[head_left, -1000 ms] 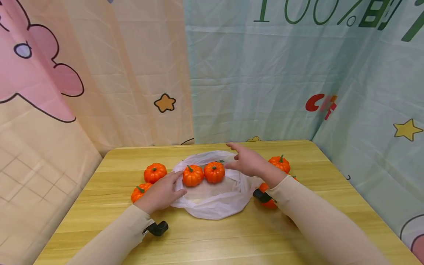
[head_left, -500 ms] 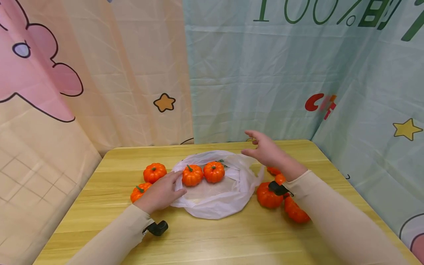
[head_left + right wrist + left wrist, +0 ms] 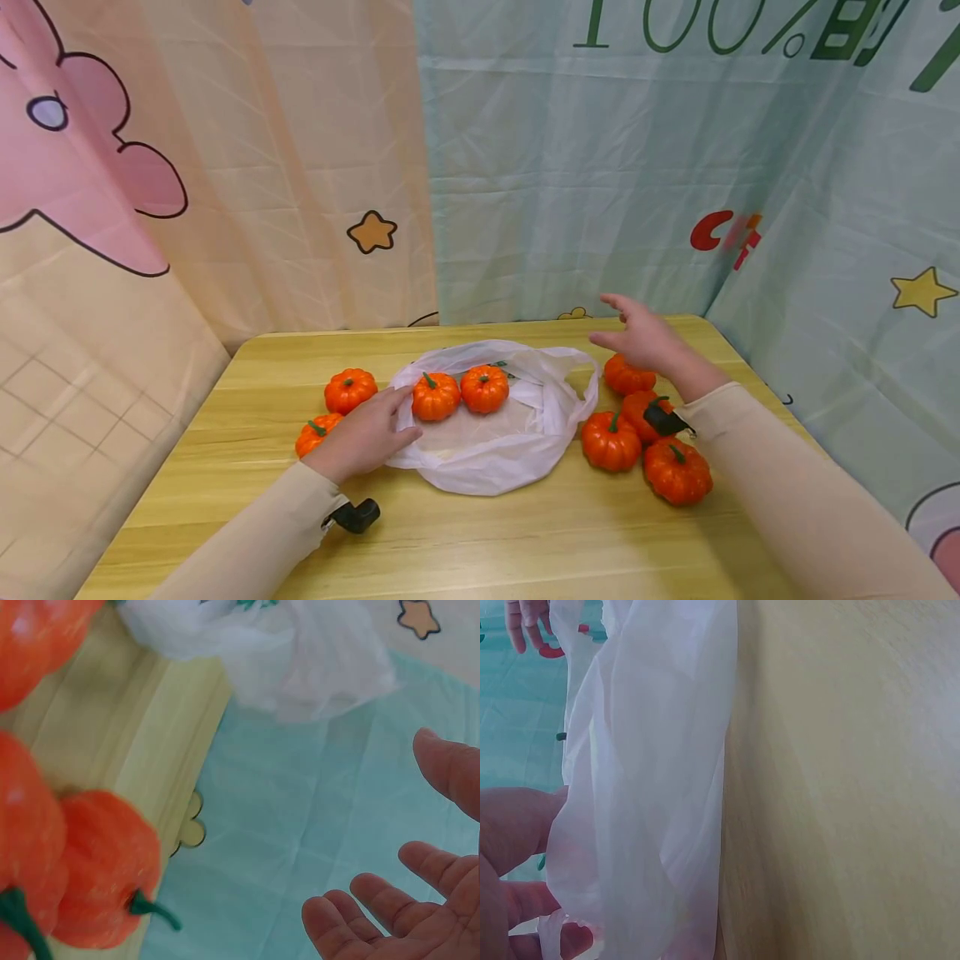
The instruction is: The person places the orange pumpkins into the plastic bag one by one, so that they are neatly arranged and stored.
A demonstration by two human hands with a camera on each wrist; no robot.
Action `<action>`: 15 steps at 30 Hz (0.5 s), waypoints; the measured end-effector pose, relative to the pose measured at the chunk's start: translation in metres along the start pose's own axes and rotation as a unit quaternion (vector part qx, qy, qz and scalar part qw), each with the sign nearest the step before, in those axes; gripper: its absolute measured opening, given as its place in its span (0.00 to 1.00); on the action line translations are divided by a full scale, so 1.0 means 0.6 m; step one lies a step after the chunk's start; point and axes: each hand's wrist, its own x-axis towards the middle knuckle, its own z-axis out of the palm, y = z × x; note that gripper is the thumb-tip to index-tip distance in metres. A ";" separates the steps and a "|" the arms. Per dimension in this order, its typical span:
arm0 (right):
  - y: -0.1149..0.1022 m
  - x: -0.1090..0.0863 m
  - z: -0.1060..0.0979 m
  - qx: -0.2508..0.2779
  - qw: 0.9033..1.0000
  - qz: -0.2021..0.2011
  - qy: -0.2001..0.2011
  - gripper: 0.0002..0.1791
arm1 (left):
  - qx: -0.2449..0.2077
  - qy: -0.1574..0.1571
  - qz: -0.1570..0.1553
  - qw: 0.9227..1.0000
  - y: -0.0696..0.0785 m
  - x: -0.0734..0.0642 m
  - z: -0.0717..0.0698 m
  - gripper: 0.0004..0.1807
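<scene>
Curtain (image 3: 525, 167) behind; green "100%" readable. Desk (image 3: 480, 550) below. White plastic bag (image 3: 480, 475) mid-desk, mouth upward, long axis left to right, handle loop (image 3: 595, 385) pointing right; green print unreadable. Left hand (image 3: 367, 437): fingers parted from thumb, touching bag's left rim. Right hand (image 3: 647, 337): fingers spread, holding nothing, near right-side pumpkins (image 3: 611, 446). Two bagged pumpkins (image 3: 435, 400) just beside left fingertips; nearest one's stem leans back-left.

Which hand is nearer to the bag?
Left. The left hand is at the left edge of the bag; the right hand hangs in the air past its right side.
</scene>
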 end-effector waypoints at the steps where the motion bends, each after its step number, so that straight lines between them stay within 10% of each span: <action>1: 0.006 0.000 -0.003 -0.002 1.000 0.005 -0.001 0.47 | 0.000 -0.001 0.000 1.000 0.001 0.000 -0.001 0.41; 15: 0.093 0.003 -0.020 -0.033 0.999 0.009 -0.018 0.52 | -0.003 -0.003 -0.005 1.000 0.004 -0.003 -0.005 0.42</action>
